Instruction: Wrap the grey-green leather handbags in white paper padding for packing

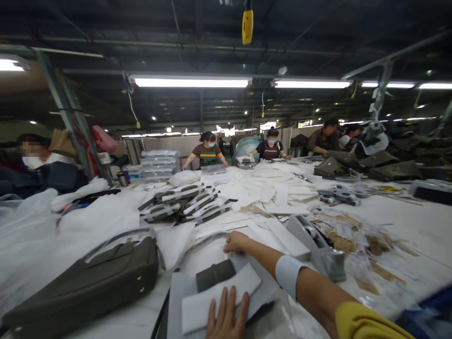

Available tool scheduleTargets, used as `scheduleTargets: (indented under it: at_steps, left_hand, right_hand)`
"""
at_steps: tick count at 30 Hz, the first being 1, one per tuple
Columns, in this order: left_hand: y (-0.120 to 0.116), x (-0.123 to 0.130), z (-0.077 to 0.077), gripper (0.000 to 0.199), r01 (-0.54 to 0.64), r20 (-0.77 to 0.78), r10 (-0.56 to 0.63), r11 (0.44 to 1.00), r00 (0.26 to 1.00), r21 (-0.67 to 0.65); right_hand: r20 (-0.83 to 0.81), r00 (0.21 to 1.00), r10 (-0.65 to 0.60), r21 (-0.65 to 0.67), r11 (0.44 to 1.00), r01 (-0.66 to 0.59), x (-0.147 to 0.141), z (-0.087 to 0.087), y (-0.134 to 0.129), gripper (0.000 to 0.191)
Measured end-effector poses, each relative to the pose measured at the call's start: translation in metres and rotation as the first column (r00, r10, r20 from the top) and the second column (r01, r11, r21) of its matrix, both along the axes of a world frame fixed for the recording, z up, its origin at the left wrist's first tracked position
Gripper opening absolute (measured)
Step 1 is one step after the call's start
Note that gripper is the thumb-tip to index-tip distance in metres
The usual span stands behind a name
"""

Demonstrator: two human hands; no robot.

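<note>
Near the bottom centre, my left hand (227, 316) lies with fingers spread on a folded white foam sheet (197, 308). Under the sheet is a bag (263, 325) with grey and clear wrapping, and a dark olive roll (215, 274) sits just above the sheet. My right hand (236, 242) reaches across from the right, its fingers closed at the wrapped handle (212, 239) of this bag; what exactly is pinched is too small to make out. An olive handbag (106, 282) lies to the left.
Bundles of wrapped straps (187, 202) lie ahead. White sheets (275, 188) cover the table's middle. A grey tape dispenser (318, 249) stands to the right, beside plastic packets with brown pieces (353, 240). Several people work at the far side.
</note>
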State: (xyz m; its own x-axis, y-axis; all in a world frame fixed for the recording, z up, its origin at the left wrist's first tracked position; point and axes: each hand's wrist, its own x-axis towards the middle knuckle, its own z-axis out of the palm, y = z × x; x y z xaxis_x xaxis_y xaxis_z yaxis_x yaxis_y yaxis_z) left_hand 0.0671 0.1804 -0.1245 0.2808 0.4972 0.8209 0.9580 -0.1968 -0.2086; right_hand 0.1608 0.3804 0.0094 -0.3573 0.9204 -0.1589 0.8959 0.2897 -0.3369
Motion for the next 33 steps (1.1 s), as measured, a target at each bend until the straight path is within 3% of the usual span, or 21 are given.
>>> scheduleTargets:
  at_steps: [5, 11, 16, 22, 25, 29, 31, 33]
  left_hand:
    - [-0.023, 0.006, 0.028, 0.066, 0.020, 0.088, -0.005, 0.985, 0.996, -0.172]
    - [-0.035, 0.009, 0.051, 0.067, 0.026, 0.095, 0.010, 0.927, 0.995, -0.374]
    - [-0.037, 0.009, 0.054, 0.068, 0.012, 0.075, 0.019, 0.916, 0.997, -0.401]
    - [-0.038, 0.009, 0.054, 0.069, 0.003, 0.053, 0.023, 0.899, 0.998, -0.439]
    - [-0.038, 0.008, 0.056, 0.071, -0.003, 0.035, 0.021, 0.891, 0.999, -0.454]
    - [-0.039, 0.008, 0.060, 0.070, 0.007, 0.044, 0.016, 0.878, 0.999, -0.478]
    - [-0.039, 0.009, 0.061, 0.067, 0.005, 0.054, 0.025, 0.870, 0.998, -0.493]
    - [-0.039, 0.010, 0.061, 0.065, 0.004, 0.065, 0.033, 0.865, 0.997, -0.502]
  right_hand:
    - [-0.308, 0.951, -0.004, 0.012, 1.000, 0.008, 0.020, -0.024, -0.001, 0.021]
    - [-0.612, 0.791, 0.003, -0.011, 1.000, -0.012, 0.021, -0.044, 0.010, 0.028]
    - [-0.749, 0.663, 0.003, -0.043, 0.998, -0.053, 0.017, -0.034, 0.023, 0.033]
    - [-0.812, 0.581, 0.050, 0.024, 0.998, -0.052, 0.032, -0.012, 0.023, 0.041]
    - [-0.811, 0.577, 0.095, 0.069, 0.995, -0.067, 0.047, 0.000, 0.008, 0.041]
    - [-0.741, 0.633, 0.224, 0.142, 0.974, -0.178, 0.075, 0.010, -0.037, 0.024]
    - [-0.633, 0.681, 0.368, 0.221, 0.929, -0.297, 0.089, 0.006, -0.064, 0.022]
    - [-0.505, 0.696, 0.510, 0.303, 0.860, -0.411, 0.101, -0.004, -0.087, 0.039]
